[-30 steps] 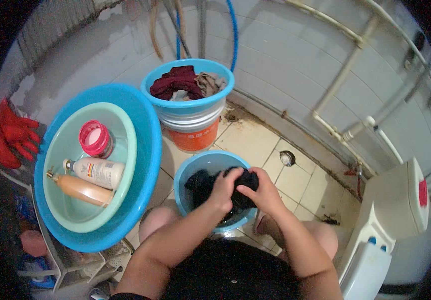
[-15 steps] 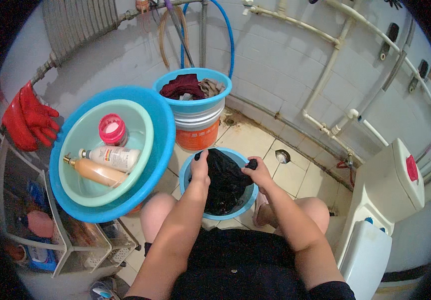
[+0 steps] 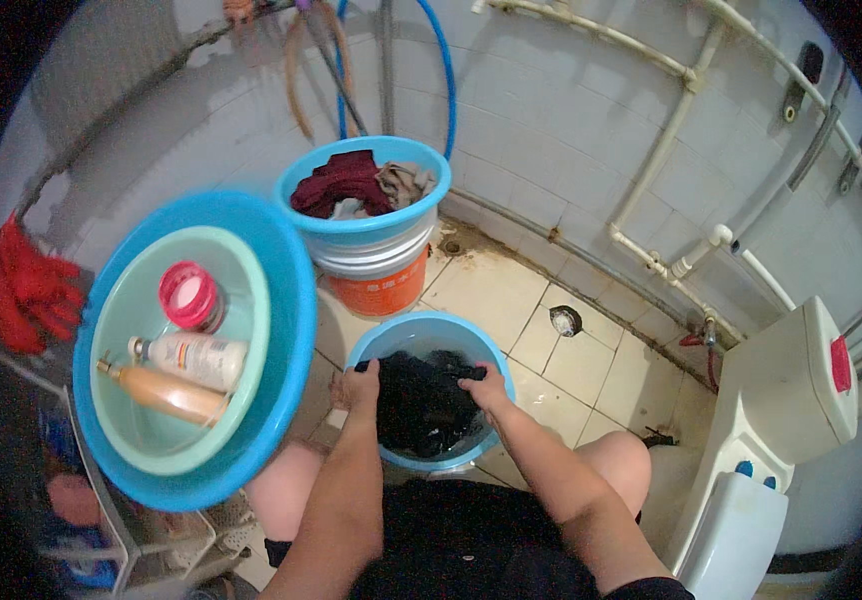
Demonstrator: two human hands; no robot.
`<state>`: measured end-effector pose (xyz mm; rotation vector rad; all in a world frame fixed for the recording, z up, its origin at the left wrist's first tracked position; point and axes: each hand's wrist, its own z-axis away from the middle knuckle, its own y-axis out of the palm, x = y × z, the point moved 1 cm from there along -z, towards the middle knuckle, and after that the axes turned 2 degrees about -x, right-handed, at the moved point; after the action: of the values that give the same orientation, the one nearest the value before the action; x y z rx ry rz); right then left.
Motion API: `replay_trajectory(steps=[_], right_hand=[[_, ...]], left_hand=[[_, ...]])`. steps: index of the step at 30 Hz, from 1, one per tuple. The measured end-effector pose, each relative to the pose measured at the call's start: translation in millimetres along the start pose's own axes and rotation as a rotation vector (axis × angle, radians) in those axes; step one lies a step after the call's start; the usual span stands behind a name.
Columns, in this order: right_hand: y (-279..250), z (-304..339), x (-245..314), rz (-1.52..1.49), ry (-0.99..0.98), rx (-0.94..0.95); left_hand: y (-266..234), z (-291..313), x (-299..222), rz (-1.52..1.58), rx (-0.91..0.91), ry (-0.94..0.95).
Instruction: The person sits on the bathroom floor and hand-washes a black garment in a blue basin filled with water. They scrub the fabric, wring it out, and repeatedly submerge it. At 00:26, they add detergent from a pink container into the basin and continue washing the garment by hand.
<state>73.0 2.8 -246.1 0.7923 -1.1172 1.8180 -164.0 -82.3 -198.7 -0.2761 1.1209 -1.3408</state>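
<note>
A wet black garment point(image 3: 426, 408) lies low in a light blue basin point(image 3: 481, 334) on the tiled floor, partly in water. Its exact kind cannot be made out. At the basin's left side my left hand point(image 3: 359, 388) is closed on one edge of the cloth. My right hand point(image 3: 489, 388) pinches the opposite edge near the right rim. The cloth is stretched between both hands, and its lower part rests in the basin.
To the left, a large blue basin point(image 3: 296, 330) holds a pale green basin point(image 3: 256, 300) with two bottles and a pink-lidded jar. Behind stands a white-and-orange bucket point(image 3: 381, 290) under a basin of clothes point(image 3: 346, 180). A toilet point(image 3: 791, 390) is at right; red gloves point(image 3: 26, 290) hang at left.
Both hands have lowered the black garment, which now sits deeper and more spread in the basin, with water showing around it. The whole view has shifted slightly.
</note>
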Motion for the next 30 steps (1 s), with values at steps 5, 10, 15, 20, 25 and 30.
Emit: replay_trajectory(steps=[5, 10, 15, 20, 25, 30], right_hand=[[-22, -14, 11, 0.136, 0.1, -0.092], [-33, -31, -28, 0.137, 0.168, -0.053], [-33, -35, -4, 0.131, 0.196, -0.009], [-37, -23, -26, 0.112, 0.21, -0.092], [-26, -32, -98, -0.34, 0.285, -0.048], [-55, 8, -107, -0.718, 0.549, -0.065]], left_hand=[[47, 1, -17, -0.122, -0.066, -0.14], [65, 3, -27, -0.251, -0.223, -0.149], [62, -15, -26, -0.312, -0.237, -0.045], [66, -31, -42, -0.473, -0.14, 0.134], [67, -18, -68, -0.59, -0.041, 0.3], [89, -3, -70, -0.545, 0.061, 0.558]])
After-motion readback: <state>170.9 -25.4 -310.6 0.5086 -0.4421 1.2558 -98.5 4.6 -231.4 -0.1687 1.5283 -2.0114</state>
